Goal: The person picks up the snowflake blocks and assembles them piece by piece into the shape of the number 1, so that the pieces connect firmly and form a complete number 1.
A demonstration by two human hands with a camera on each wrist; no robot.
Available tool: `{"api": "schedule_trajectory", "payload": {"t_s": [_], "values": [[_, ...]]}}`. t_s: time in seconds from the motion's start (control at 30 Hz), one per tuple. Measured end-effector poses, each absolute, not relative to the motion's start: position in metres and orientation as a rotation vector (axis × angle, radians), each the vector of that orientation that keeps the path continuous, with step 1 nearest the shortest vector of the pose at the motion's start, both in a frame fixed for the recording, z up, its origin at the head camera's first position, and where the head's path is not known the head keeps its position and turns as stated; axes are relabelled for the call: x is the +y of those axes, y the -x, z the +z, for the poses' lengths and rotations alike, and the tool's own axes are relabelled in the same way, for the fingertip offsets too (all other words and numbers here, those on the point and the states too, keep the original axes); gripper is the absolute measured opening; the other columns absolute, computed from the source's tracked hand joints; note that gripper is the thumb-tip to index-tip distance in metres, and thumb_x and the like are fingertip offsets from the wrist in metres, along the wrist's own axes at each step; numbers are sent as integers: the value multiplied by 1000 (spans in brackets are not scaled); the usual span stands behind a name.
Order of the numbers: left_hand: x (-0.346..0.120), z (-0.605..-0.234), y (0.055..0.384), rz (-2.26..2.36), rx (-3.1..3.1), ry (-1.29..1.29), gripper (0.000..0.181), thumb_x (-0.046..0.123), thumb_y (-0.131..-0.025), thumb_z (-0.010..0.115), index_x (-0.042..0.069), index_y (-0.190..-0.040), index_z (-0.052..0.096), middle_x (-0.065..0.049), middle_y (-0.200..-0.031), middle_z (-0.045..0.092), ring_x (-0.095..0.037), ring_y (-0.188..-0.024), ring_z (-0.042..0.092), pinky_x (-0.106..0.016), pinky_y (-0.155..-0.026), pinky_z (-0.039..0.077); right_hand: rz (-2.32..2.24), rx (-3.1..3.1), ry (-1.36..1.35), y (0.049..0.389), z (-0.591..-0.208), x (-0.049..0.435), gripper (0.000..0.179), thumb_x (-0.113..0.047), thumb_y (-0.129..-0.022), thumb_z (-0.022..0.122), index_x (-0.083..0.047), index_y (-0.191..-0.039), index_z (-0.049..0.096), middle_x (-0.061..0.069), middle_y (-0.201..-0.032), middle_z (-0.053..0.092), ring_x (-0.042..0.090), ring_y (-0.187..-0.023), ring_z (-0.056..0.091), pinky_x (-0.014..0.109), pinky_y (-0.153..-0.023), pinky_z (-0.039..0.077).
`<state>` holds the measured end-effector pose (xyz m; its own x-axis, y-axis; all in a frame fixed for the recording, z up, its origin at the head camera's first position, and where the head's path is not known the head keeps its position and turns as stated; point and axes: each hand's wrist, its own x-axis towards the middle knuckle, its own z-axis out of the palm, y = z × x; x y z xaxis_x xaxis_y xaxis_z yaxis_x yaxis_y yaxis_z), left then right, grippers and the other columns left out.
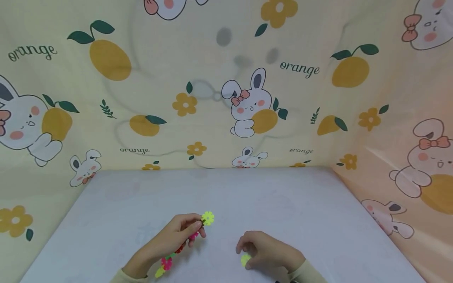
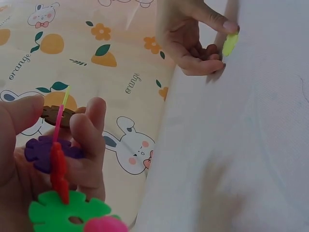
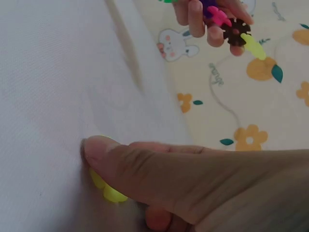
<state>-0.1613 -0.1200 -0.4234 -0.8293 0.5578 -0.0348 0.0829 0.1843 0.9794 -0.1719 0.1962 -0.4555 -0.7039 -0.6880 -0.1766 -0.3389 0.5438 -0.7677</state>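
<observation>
My left hand (image 1: 171,237) grips a chain of joined plastic snowflake discs, pinching the brown disc (image 3: 234,33) near its upper end. Past the fingertips a bright yellow disc (image 1: 208,218) sticks out. In the left wrist view the chain runs back under the palm through a purple disc (image 2: 43,153), a red disc (image 2: 59,169) and a green disc (image 2: 58,208). A pink disc (image 1: 166,263) and another yellow disc (image 1: 160,272) hang at the lower end. Apart from the chain, my right hand (image 1: 267,249) pinches a single yellow disc (image 2: 231,44) between thumb and fingers.
Both hands are above a white tabletop (image 1: 219,192), near its front. Behind and beside it hangs a cream cloth (image 1: 205,51) printed with rabbits, oranges and flowers. A small dark object shows at the bottom edge by the right sleeve (image 1: 306,273).
</observation>
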Motion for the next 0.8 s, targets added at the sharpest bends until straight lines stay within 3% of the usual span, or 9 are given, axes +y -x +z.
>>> {"api": "schedule_trajectory", "payload": {"t_s": [0.23, 0.47, 0.67, 0.8], "values": [[-121, -426, 162, 1694, 2073, -590, 39, 31, -108, 47, 1, -129, 61, -15, -102, 70, -4, -64, 53, -15, -50, 38, -1036, 2350, 824, 173, -457, 189, 25, -3, -76, 82, -15, -88, 63, -10, -82, 55, -1, -77, 48, 18, -71, 43], [-121, -424, 162, 1700, 2055, -590, 38, 31, -108, 47, 1, -126, 62, -15, -102, 71, -4, -64, 53, -15, -50, 37, -1122, 2336, 822, 181, -459, 191, 7, -10, -92, 72, -12, -92, 65, -10, -85, 62, -2, -76, 55, 19, -71, 48], [-120, -423, 161, 1708, 2049, -574, 40, 29, -108, 47, 0, -133, 58, -18, -103, 71, -5, -61, 51, -16, -49, 37, -1213, 2350, 820, 190, -446, 187, 7, -12, -97, 66, -12, -90, 63, -9, -71, 55, -3, -59, 47, 15, -56, 42], [-119, -422, 160, 1710, 2059, -550, 41, 29, -108, 49, 2, -137, 55, -16, -101, 71, -5, -59, 50, -17, -47, 37, -1369, 2339, 746, 198, -438, 178, 6, -9, -98, 64, -6, -94, 64, -1, -75, 58, 1, -53, 46, 17, -50, 42]]}}
